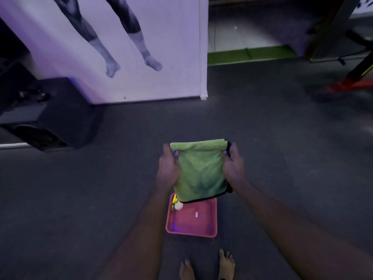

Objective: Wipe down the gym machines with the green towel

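the green towel (199,170) is folded into a thick pad and held upright in the air just below the middle of the view, above the dark rubber floor (80,199). the left hand (168,168) grasps its edge at 9 o'clock and the right hand (233,166) grasps the edge at 3 o'clock; on each the fingers (166,148) curl round behind the cloth near the rolled top fold while the thumb lies on the front. a dark trim shows along the towel's lower edge and right corner. at the towel's 6 o'clock a pink tray (191,225) lies on the floor, its far end hidden behind the towel; in its 11 o'clock corner sit a small pale round thing (178,206) and a yellow thing (174,201), too blurred to name. two bare feet (227,263) stand at the tray's 6 o'clock. a black speaker (50,122) lies at 9 o'clock of the view, a white banner (141,47) printed with a figure's legs stands at 11 o'clock, and a red machine base (351,84) shows at 2 o'clock.
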The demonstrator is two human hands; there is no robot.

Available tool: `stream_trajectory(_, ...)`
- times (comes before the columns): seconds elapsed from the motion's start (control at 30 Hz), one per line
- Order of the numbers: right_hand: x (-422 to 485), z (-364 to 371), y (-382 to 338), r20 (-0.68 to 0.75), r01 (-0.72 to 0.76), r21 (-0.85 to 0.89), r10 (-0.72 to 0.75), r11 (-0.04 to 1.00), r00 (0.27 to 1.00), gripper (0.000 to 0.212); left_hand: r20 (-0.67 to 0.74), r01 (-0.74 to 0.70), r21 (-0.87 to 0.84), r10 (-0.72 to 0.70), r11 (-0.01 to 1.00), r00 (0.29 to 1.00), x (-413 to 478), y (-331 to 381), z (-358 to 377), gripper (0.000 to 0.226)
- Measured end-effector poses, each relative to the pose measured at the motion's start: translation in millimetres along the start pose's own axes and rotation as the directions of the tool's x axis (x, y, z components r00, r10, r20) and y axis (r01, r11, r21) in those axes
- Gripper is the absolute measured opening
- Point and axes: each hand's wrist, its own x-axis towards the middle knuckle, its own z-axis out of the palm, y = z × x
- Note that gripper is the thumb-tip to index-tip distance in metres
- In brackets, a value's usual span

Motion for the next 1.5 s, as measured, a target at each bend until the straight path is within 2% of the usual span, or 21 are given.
stream_trajectory(0.27,21.7,60.9,149.5,-0.006,-0.246,-0.167,0.249,0.955,0.969,0.036,0.104,0.135,0.065,-0.142,0.989,0.984,16.4,-135.1,97.7,0.009)
stream_trajectory(0.4,7.3,92.3,244.9,-0.010,-0.396,-0.231,0.404,0.889,0.915,0.047,0.155,0.204,0.209,-0.238,0.956,0.959,-2.0,-215.0,152.0,0.032)
stream_trajectory(0.53,-3.5,127.9,355.5,-0.008,-0.515,-0.242,0.529,0.822,0.848,0.035,0.187,0.206,0.398,-0.299,0.894,0.936,-20.6,-308.7,219.2,0.045)
stream_trajectory(0.6,-5.1,143.3,400.6,0.024,-0.556,-0.244,0.578,0.795,0.816,0.028,0.196,0.232,0.402,-0.331,0.886,0.923,-28.3,-350.1,246.8,0.045)
stream_trajectory(0.67,-5.8,162.8,454.1,0.064,-0.575,-0.257,0.607,0.777,0.792,0.038,0.206,0.251,0.403,-0.355,0.880,0.912,-36.1,-398.7,278.3,0.042)
stream_trajectory(0.83,4.3,213.1,567.3,0.116,-0.541,-0.323,0.599,0.777,0.792,0.068,0.259,0.216,0.459,-0.362,0.862,0.895,-31.1,-508.6,345.1,0.035)
stream_trajectory(1.07,39.8,272.2,672.8,0.106,-0.452,-0.409,0.534,0.792,0.839,0.078,0.364,0.191,0.415,-0.355,0.889,0.861,2.9,-620.9,419.6,0.040)
stream_trajectory(1.17,38.9,287.4,694.1,0.110,-0.325,-0.605,0.480,0.727,0.870,0.081,0.440,0.072,0.546,-0.359,0.834,0.824,-5.1,-654.5,435.7,0.058)
stream_trajectory(1.23,33.6,296.1,699.1,0.178,-0.181,-0.696,0.412,0.694,0.894,0.076,0.515,-0.029,0.568,-0.327,0.822,0.792,-15.0,-668.9,440.6,0.056)
stream_trajectory(1.33,23.6,302.8,708.2,0.330,-0.048,-0.757,0.444,0.652,0.833,0.074,0.633,-0.103,0.534,-0.317,0.839,0.707,-28.7,-681.1,442.2,0.063)
stream_trajectory(1.43,15.1,302.9,723.7,0.411,0.024,-0.785,0.492,0.619,0.767,0.079,0.666,-0.203,0.579,-0.314,0.790,0.676,-36.0,-691.3,443.3,0.073)
stream_trajectory(1.5,13.3,301.1,727.1,0.434,0.052,-0.791,0.499,0.610,0.750,0.080,0.682,-0.186,0.573,-0.339,0.798,0.648,-32.5,-691.2,441.6,0.075)
